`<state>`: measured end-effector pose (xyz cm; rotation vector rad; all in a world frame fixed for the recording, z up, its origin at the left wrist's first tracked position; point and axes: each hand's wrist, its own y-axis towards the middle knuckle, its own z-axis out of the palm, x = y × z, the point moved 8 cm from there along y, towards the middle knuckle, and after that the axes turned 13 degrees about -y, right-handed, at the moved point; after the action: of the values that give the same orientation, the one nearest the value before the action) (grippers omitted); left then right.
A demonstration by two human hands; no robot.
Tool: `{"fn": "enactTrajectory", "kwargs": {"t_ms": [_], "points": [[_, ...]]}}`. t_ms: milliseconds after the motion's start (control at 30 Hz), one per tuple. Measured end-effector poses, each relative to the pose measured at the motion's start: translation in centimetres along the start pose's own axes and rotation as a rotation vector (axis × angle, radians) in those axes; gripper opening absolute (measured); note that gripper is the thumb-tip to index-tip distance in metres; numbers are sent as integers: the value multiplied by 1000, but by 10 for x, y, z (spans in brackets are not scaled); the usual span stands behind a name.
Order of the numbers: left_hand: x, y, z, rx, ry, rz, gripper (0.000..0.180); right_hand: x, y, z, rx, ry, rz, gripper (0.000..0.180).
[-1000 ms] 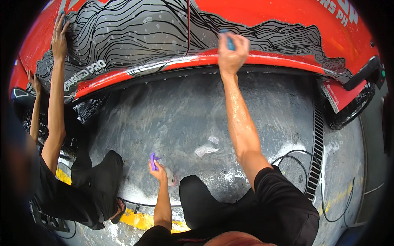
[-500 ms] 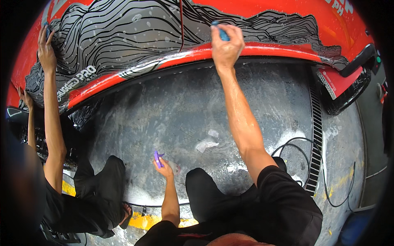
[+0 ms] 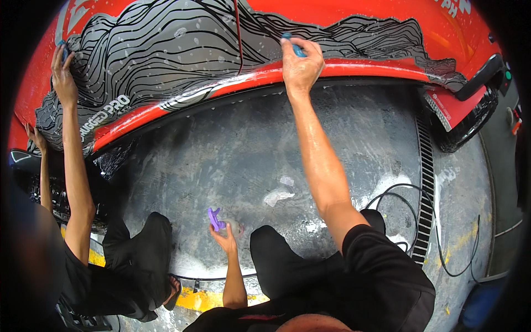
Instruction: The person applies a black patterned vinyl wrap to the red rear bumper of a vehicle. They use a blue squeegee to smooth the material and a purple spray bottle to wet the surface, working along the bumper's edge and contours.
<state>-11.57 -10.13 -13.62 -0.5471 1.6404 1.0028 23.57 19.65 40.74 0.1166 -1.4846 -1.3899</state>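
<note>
My right hand [image 3: 303, 67] is closed on a small blue pad [image 3: 297, 50], its exact kind unclear. It holds the pad against the wet side panel of a red car [image 3: 365, 69], on a grey graphic with black wavy lines [image 3: 166, 52]. Low in front of me, my left hand [image 3: 224, 239] grips a spray bottle [image 3: 217, 220] with a purple trigger head. The bottle's clear body is partly hidden and hard to make out against the floor. Water drops and streaks dot the panel around the pad.
A co-worker [image 3: 110, 276] crouches at my left, both hands on the car, one over a blue pad [image 3: 64, 52]. A black hose [image 3: 412, 213] loops beside a floor grate [image 3: 425, 188] at right. White scraps [image 3: 277, 195] lie on the wet floor. A tyre [image 3: 470, 124] stands far right.
My right hand with the blue pad has shifted slightly left and down along the panel. My left hand sits a little lower, and the spray bottle is turned slightly.
</note>
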Motion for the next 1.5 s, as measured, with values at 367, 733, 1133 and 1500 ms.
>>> {"fn": "enactTrajectory", "kwargs": {"t_ms": [367,733,1133,1500], "points": [[-170,34,-90,-237,27,401,40,-7,12,-10,-52,-46,-80,16],[-657,173,216,267,-178,1578,22,-9,13,-8,-63,-31,0,17],[-679,205,347,248,348,1839,71,-7,25,-16,-104,7,3,17],[-682,203,343,261,321,1791,73,2,12,6,-31,128,114,18]]}}
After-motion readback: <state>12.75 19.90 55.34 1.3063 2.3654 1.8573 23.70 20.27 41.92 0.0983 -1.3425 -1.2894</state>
